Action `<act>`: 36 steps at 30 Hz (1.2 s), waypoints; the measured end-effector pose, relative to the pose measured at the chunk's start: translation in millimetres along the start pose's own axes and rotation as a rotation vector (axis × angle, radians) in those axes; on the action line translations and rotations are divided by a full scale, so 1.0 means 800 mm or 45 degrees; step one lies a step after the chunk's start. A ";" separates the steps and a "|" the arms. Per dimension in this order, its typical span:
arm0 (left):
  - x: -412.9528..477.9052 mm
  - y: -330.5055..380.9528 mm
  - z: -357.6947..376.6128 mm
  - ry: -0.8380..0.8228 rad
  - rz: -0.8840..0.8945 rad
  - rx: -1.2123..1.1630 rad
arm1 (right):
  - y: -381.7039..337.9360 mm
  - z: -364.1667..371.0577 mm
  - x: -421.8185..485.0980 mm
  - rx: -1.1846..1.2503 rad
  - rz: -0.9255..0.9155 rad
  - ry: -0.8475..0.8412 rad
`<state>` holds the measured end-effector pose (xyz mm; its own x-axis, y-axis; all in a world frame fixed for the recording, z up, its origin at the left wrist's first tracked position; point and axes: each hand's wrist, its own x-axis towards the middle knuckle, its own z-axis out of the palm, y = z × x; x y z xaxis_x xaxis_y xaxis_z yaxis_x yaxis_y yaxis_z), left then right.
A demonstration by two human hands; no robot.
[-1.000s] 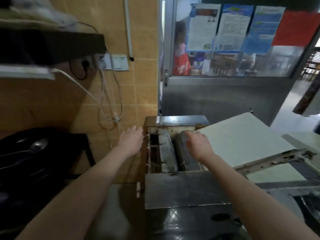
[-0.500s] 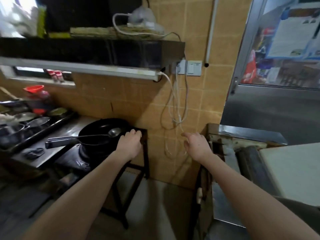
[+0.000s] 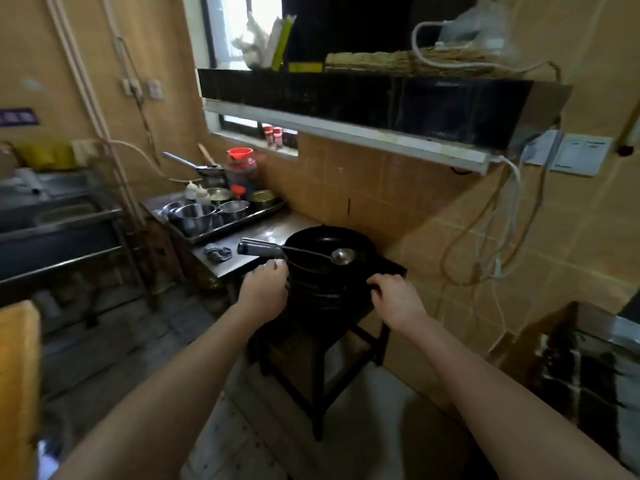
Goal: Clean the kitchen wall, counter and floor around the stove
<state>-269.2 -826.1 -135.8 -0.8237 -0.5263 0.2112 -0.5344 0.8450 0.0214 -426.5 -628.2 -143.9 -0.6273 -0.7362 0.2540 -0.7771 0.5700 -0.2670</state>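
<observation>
A lopsided pull from this grip could tip the stove [image 3: 325, 299] on its tall legs and send the loose wok [image 3: 322, 242] and ladle [image 3: 341, 255] sliding off. The right hand [image 3: 398, 301] clasps the stove's near right edge, fingers curled over it. The left hand [image 3: 263, 292] lies against the left side by the wok handle; its fingertips are hidden, so I cannot tell whether it clamps. The ladle rests across the wok on top. The desk [image 3: 263, 233] with a tray [image 3: 221, 230] of bowls stands left, the tiled wall [image 3: 363, 188] is behind and the floor [image 3: 242, 427] lies below.
</observation>
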 end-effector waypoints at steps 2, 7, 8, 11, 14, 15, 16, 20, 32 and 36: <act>-0.020 -0.025 -0.003 -0.007 -0.112 0.032 | -0.022 0.010 0.014 0.029 -0.087 -0.030; -0.071 -0.073 -0.010 -0.029 -0.389 0.098 | -0.077 0.024 0.042 0.101 -0.364 -0.083; -0.079 -0.078 -0.011 -0.024 -0.426 0.105 | -0.088 0.025 0.048 0.108 -0.397 -0.083; -0.099 -0.089 -0.013 -0.033 -0.492 0.102 | -0.117 0.034 0.058 0.127 -0.432 -0.060; -0.110 -0.099 -0.012 -0.036 -0.539 0.101 | -0.136 0.054 0.057 0.130 -0.507 -0.115; -0.112 -0.104 -0.012 -0.027 -0.545 0.108 | -0.141 0.060 0.059 0.143 -0.531 -0.131; -0.114 -0.110 -0.011 -0.021 -0.550 0.116 | -0.147 0.066 0.062 0.148 -0.552 -0.145; -0.114 -0.142 -0.008 -0.037 -0.591 0.087 | -0.177 0.086 0.082 0.260 -0.564 -0.166; -0.055 -0.317 -0.031 0.064 -0.666 0.075 | -0.332 0.145 0.196 0.259 -0.611 -0.166; -0.023 -0.385 -0.049 0.154 -0.674 0.068 | -0.389 0.170 0.231 0.232 -0.673 -0.140</act>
<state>-81.8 -1072.6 -108.0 -0.4131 -0.8612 0.2961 -0.8818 0.4595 0.1062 -293.7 -991.6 -140.5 -0.1385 -0.9435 0.3010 -0.9562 0.0483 -0.2886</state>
